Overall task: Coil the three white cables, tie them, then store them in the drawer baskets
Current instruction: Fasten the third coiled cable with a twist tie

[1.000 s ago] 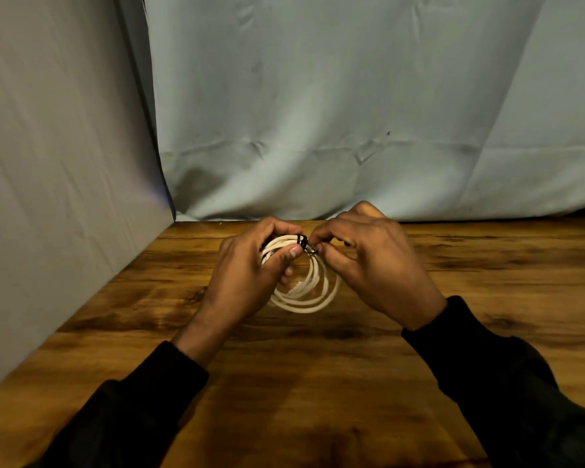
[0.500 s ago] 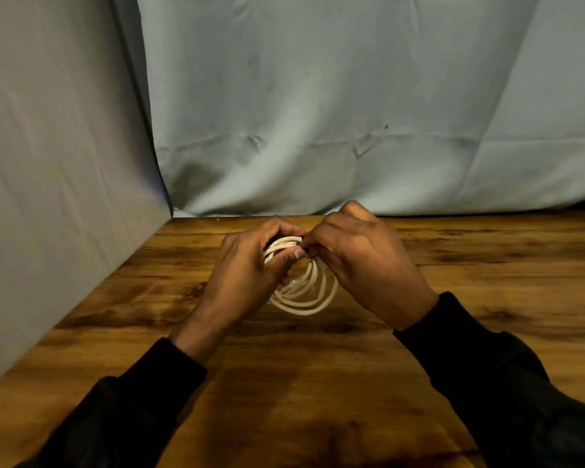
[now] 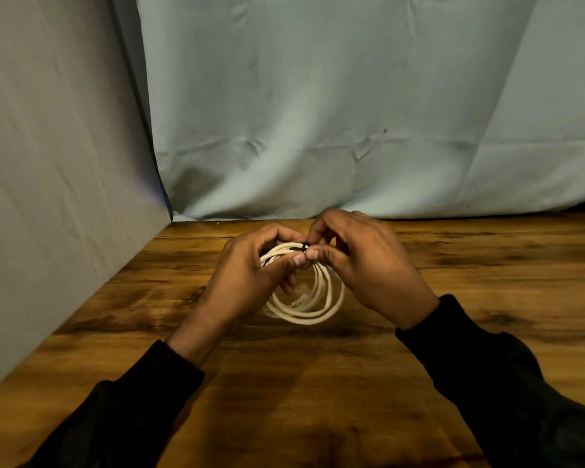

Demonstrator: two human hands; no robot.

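Both hands hold one coiled white cable (image 3: pixel 313 304) just above the bench (image 3: pixel 487 271), near its far left corner. The left hand (image 3: pixel 250 275) has fingers and thumb curled round the top of the coil, pinning the loops together; the right hand (image 3: pixel 362 261) pinches a small dark tie (image 3: pixel 304 247) at the same spot, thumb and fingertips pressed close. The lower loops hang free between the wrists, almost touching the wood. The likely fault is a slip of the tie: if the right pinch loosens before the wrap is closed, the tie may spring off and the loops fan out, since only the left thumb restrains them. A loop left outside the wrap would also leave the bundle loose. Whether the tie is already fastened cannot be told. A grey cloth wall (image 3: pixel 65 197) stands close on the left and a pale curtain (image 3: pixel 352 113) closes the back edge; open bench lies to the right and toward the person. No drawer or basket is in view.
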